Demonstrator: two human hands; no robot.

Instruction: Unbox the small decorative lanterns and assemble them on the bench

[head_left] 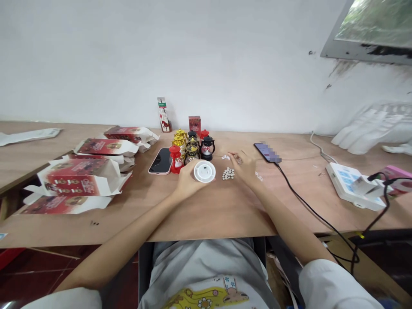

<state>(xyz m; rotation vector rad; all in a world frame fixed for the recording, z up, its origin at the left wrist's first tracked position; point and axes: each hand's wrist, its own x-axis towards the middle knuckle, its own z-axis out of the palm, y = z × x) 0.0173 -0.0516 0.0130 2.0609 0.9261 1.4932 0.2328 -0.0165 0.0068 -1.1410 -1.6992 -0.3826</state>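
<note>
My left hand (187, 180) is closed around a round white base (204, 171), its underside turned up with a small dark slot in the middle; the rest of the piece is hidden. To the right, my right hand (246, 167) is over the table, smeared by motion, so its grip does not show. Between the hands lies a cluster of small round silvery pieces (228, 173), like button cells. Small clear bits (225, 157) lie just beyond them. Behind my left hand stand several mini lanterns: a red lantern (176, 159), gold lanterns (179, 139) and a black lantern (207, 148).
Opened red-and-white boxes (77, 176) are stacked at the left. A white-edged phone (160, 161) lies beside the lanterns. Right of my right hand, another phone (267, 152) trails a black cable (299, 197) toward a power strip (352, 186). A small red box (195, 124) stands by the wall.
</note>
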